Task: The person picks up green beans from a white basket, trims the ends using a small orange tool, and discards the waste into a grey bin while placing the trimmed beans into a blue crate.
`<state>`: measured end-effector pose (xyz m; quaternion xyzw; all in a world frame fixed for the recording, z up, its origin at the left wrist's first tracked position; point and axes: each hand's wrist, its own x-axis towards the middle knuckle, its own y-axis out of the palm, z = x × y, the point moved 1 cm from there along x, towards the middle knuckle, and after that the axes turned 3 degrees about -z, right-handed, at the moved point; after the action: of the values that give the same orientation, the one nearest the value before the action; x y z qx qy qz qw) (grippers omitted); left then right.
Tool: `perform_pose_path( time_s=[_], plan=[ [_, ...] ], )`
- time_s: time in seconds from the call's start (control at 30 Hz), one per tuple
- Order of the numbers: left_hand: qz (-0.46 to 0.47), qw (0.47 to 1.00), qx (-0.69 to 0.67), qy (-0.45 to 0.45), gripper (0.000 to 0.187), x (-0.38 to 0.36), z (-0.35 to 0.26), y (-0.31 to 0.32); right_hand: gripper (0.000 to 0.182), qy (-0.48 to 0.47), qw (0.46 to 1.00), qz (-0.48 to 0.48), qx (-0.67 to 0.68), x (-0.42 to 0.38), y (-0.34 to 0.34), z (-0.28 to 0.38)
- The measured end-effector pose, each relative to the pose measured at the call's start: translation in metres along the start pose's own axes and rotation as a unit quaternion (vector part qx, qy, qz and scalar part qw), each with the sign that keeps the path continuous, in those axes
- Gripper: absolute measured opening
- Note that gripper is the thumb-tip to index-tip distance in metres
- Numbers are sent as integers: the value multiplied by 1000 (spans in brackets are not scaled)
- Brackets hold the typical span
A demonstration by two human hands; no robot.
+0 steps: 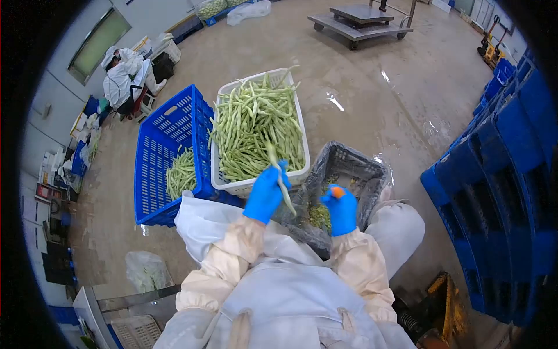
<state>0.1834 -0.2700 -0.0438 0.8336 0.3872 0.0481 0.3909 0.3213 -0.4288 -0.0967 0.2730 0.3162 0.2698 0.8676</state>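
Observation:
My left hand [263, 193], in a blue glove, is closed around a long pale green bean [286, 195]. The bean sticks out above and below the fingers, at the near edge of a white basket [303, 135] heaped with green beans [254, 119]. My right hand [342, 210], also gloved in blue, is closed on a small orange object [337, 192]; the rest of that object is hidden. This hand is over a crate lined with dark plastic [372, 166], which has small green and yellowish bits [319, 217] at its bottom.
Left of the white basket stands a blue crate [152, 180] with more beans inside. Stacked blue pallets [494, 192] rise on the right. A wheeled metal platform [360, 30] is at the back. A seated person in white [125, 78] is at the far left.

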Motion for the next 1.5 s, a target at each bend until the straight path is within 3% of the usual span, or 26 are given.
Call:
perform_pose_path(
  time_s=[0.13,0.17,0.2,0.23,0.33,0.4,0.63,0.7,0.73,0.77,0.8,0.83,0.93,0.97,1.0,1.07,1.17,1.2,1.23,1.27,1.33,1.37,1.4,1.43,1.47,1.5],
  plan=[
    [-10,987,-157,36,40,22,-43,4,16,-37,972,-233,-4,28,-40,7],
    [-6,988,-147,46,42,25,-44,4,16,-39,972,-233,-4,30,-41,0],
    [-5,988,-148,45,42,27,-42,6,18,-124,965,-112,-200,28,-35,-8],
    [3,988,-147,49,44,29,-37,11,20,-202,901,15,-385,21,-18,-12],
    [15,988,-143,58,47,31,-24,23,23,-156,938,117,-286,-15,30,-12],
    [9,989,-124,77,47,29,-17,26,25,82,958,241,-133,-28,45,-9],
    [-38,993,-75,83,47,24,-4,31,23,92,965,181,-163,-19,35,-28],
    [-29,995,-49,83,44,27,1,27,21,-39,926,167,-336,-17,33,-37],
    [-18,996,-22,83,41,29,3,24,21,-37,926,166,-338,-20,34,-42],
    [-20,996,-24,82,41,28,7,22,21,-113,885,166,-420,-24,36,-48],
    [-50,992,78,83,38,25,9,26,20,-189,831,165,-497,-28,37,-52],
    [-80,977,179,84,34,22,11,28,21,-221,808,171,-519,-29,37,-58],
    [-66,965,245,67,30,16,13,29,18,-242,773,222,-543,-44,46,-61],
    [-90,955,276,51,29,13,10,26,18,-241,771,225,-545,-40,46,-60],
    [-93,956,273,53,29,13,6,19,16,-221,836,190,-465,-33,44,-57],
    [-17,875,467,122,25,9,-6,-5,14,-188,913,116,-344,-22,43,-38],
    [-65,820,547,157,21,-6,-57,-56,12,-195,939,-4,-283,0,27,-3],
    [-73,774,562,283,22,1,-77,-111,12,-193,939,-3,-283,6,20,2],
    [-181,860,431,205,24,-6,-116,-133,14,-200,933,-38,-296,9,10,5],
    [-234,748,588,198,27,-16,-168,-102,16,-207,926,-73,-308,12,2,6],
    [-263,526,729,351,28,-16,-230,-137,13,-156,920,-93,-347,20,-8,4],
    [-264,525,730,349,28,-6,-236,-135,12,-106,910,-113,-385,22,-12,1],
    [-253,457,769,369,28,7,-240,-130,12,-105,910,-113,-385,25,-16,-5],
    [-239,386,803,387,28,20,-240,-125,14,-215,842,-87,-488,27,-17,-10],
    [-207,465,788,346,28,43,-222,-129,19,-319,749,-59,-577,29,-19,-14],
    [-173,540,766,302,27,73,-189,-138,19,-320,748,-62,-578,30,-17,-18]
  ],
)
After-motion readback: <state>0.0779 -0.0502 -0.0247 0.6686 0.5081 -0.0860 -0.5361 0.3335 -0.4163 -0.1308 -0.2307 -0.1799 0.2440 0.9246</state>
